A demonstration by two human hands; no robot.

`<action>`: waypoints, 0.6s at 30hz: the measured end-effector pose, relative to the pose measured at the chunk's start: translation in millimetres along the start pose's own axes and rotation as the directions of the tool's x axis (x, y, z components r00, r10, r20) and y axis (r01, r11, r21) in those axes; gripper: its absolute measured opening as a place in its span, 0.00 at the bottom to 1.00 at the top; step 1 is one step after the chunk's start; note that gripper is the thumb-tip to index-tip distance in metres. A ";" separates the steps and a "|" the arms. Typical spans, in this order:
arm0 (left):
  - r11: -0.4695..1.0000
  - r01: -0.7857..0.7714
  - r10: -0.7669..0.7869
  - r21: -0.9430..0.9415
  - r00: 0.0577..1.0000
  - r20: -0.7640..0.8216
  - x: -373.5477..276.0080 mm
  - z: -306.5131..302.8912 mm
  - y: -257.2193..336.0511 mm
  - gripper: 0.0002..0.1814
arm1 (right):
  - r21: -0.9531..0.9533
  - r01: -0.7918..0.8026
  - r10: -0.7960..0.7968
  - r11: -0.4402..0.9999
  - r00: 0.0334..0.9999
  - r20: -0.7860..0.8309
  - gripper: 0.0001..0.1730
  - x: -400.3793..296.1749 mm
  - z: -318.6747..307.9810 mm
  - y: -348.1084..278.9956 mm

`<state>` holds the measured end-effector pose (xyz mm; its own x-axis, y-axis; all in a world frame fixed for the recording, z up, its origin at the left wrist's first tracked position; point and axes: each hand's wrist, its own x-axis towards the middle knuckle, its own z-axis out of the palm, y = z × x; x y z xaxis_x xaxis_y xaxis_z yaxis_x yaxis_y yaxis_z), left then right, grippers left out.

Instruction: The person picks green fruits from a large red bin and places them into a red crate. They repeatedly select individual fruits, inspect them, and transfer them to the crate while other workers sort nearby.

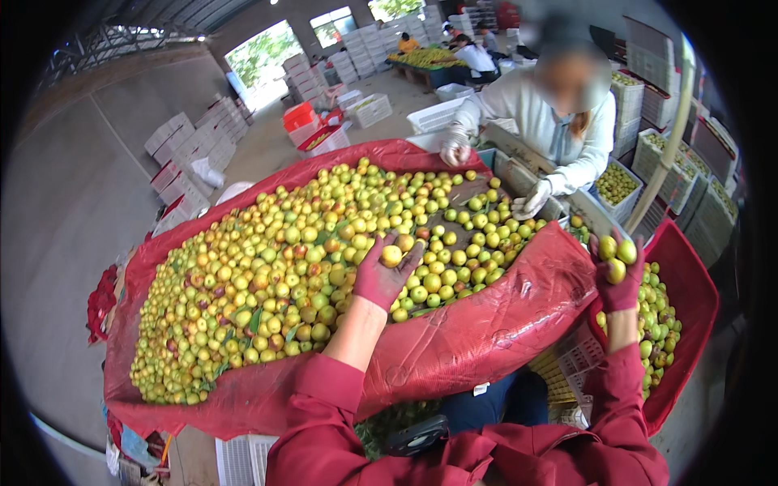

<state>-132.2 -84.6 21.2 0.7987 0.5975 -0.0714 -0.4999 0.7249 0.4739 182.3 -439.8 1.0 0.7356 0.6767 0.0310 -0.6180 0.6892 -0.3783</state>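
My left hand (384, 273), in a maroon glove, is palm up over a heap of small round yellow-green fruits (267, 273) that look like jujubes. One yellow fruit (391, 256) rests in its fingers; a second reddish-yellow fruit (405, 243) shows at the fingertips. Off to the right, my right hand (609, 285), gloved alike, holds three green fruits (616, 271). That hand is above the near edge of a red-lined crate (687, 291) filled with greener fruits (656, 331). Red plastic sheeting (462, 346) borders the heap.
Across the heap, a co-worker (547, 121) in white gloves reaches over the fruit. A pale pole (665, 152) rises beyond my right hand. Fruit-filled crates (662, 158) are stacked at right. White crates (194, 140) stand along the left wall, and other people sit around a far fruit table (425, 59).
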 end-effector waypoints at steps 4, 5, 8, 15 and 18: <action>0.996 -0.088 0.088 0.011 0.996 0.027 3.6 14.3 11.6 0.28 | -0.372 0.139 -0.219 0.918 0.959 -0.182 0.33 -52.4 -39.4 -93.5; 0.995 -0.100 0.100 -0.009 0.994 0.054 2.6 21.5 13.3 0.27 | -0.410 0.168 -0.263 0.896 0.947 -0.187 0.32 -64.2 -50.9 -110.0; 0.997 -0.077 0.078 -0.027 0.996 0.037 13.3 17.2 17.0 0.26 | -0.908 0.136 -0.584 0.396 0.801 -0.134 0.28 -87.3 -162.0 -174.3; 0.988 -0.157 0.157 0.012 0.987 -0.030 16.0 -0.8 24.5 0.24 | -0.713 -0.412 -0.640 -0.568 0.765 0.068 0.20 -109.9 -209.4 -148.7; 0.974 -0.219 0.225 0.060 0.968 -0.112 18.6 3.4 43.1 0.20 | -0.515 -0.324 -0.525 -0.794 0.792 0.311 0.22 -101.7 -112.3 -100.5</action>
<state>-137.7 -43.3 43.3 0.6230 0.7798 -0.0611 -0.6421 0.5544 0.5294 200.7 -606.9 -68.0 0.8208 0.2548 0.5112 0.3952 -0.8995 -0.1861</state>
